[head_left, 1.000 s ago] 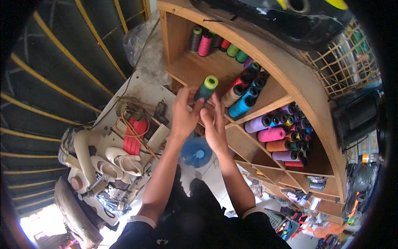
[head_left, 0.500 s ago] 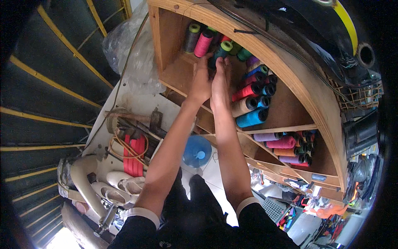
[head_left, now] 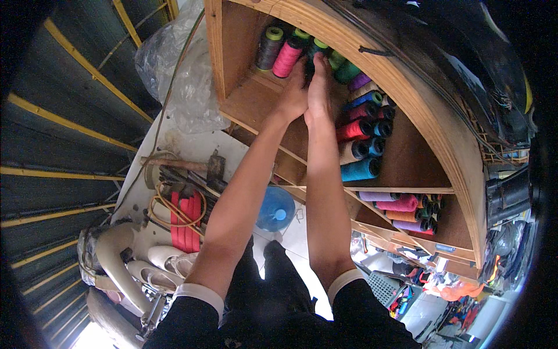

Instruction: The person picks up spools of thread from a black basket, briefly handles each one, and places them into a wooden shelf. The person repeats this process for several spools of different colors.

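Observation:
Both my hands reach into the upper compartment of a wooden shelf (head_left: pixel 256 96), close together around a dark green thread spool (head_left: pixel 319 45) with a light green top. My left hand (head_left: pixel 294 96) presses against its left side, fingers partly hidden. From the right, my right hand (head_left: pixel 318 87) holds the same spool, its fingertips near the top. Left of them stand a pink thread spool (head_left: pixel 287 58) and a dark grey thread spool (head_left: pixel 270 49). Green spools stand to the right, while several others, including a red spool (head_left: pixel 353 130) and a blue spool (head_left: pixel 360 170), lie on their sides.
A lower compartment holds more spools (head_left: pixel 401 203). On the white surface at left lie a hammer (head_left: pixel 215 167), red straps (head_left: pixel 186 221) and pale shoe-shaped pieces (head_left: pixel 154 274). A blue water bottle (head_left: pixel 275 209) stands on the floor below my arms. Cables run along the shelf's top edge.
The dark green spool has gone deeper into the compartment, into line with the standing spools. Both hands moved inward with it, and the view shifted slightly.

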Demonstrator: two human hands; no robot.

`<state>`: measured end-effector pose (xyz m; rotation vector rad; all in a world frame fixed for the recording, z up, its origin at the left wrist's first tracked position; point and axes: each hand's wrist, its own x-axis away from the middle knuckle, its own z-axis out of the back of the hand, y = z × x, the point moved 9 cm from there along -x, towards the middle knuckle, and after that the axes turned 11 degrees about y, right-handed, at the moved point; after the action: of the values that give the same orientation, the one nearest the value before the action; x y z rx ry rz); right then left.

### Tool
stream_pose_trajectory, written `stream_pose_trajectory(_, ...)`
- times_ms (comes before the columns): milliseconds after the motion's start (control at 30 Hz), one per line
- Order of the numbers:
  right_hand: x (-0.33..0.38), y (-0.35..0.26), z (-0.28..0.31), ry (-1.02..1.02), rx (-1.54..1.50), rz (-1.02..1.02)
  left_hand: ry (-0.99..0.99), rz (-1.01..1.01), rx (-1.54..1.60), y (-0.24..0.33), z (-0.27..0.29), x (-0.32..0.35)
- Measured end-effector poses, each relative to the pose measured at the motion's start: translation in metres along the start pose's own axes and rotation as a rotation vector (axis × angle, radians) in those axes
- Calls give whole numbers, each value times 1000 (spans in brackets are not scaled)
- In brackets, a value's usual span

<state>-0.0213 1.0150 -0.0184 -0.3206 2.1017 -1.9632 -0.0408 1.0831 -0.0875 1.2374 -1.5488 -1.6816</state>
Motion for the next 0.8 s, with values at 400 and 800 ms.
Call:
stream_pose_trajectory(400, -63, 90, 3, -24, -336, -276, -57, 87, 94, -20, -14, 0)
stream_pose_trajectory(800, -75, 97, 6, -38, -338, -157, -45, 136, 12, -20, -13, 1)
